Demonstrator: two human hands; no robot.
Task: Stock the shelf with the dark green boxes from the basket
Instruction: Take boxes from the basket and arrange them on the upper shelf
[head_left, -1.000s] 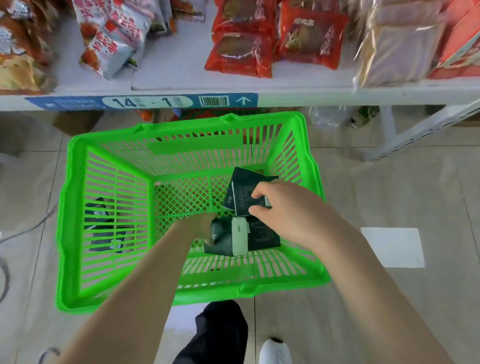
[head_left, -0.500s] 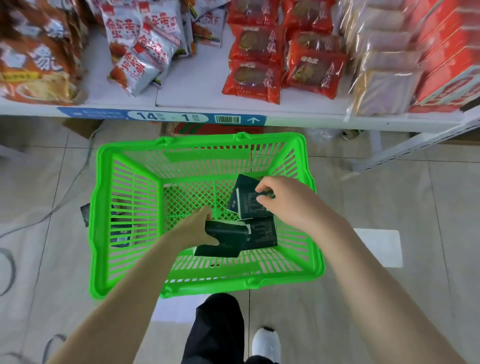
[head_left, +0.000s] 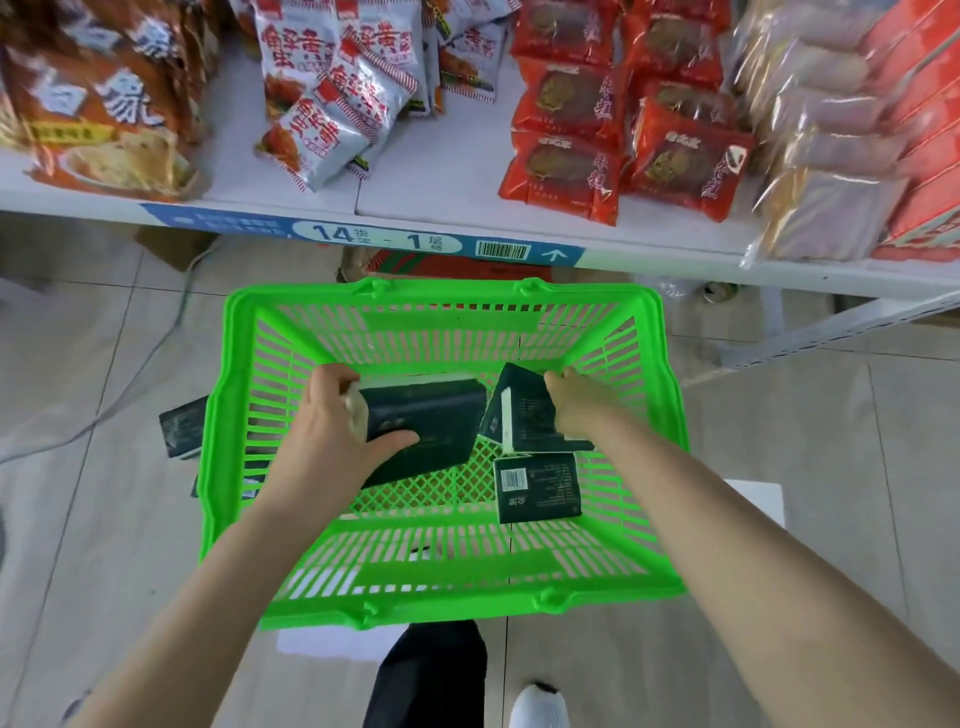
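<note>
A bright green plastic basket (head_left: 244, 395) stands on the tiled floor below a white shelf (head_left: 431, 202). My left hand (head_left: 332, 421) grips a dark green box (head_left: 431, 421) and holds it above the basket's middle. My right hand (head_left: 582, 405) holds a second dark green box (head_left: 519, 415), tilted on edge, just to the right. A third dark green box (head_left: 537, 486) lies flat on the basket floor below my right hand. Another dark green box (head_left: 182, 426) lies on the floor outside the basket's left wall.
The shelf holds orange noodle packs (head_left: 98, 104), white-and-red snack bags (head_left: 332, 88), red cake packets (head_left: 623, 130) and clear wrapped packs (head_left: 826, 150). A blue label strip (head_left: 363, 234) runs along its front edge. A grey cable (head_left: 130, 379) lies on the left floor. My shoe (head_left: 537, 706) is below.
Both hands have lifted out of the basket bottom, each with a box. The left box rose and turned flat; the third box now lies uncovered. The view tilted up toward the shelf.
</note>
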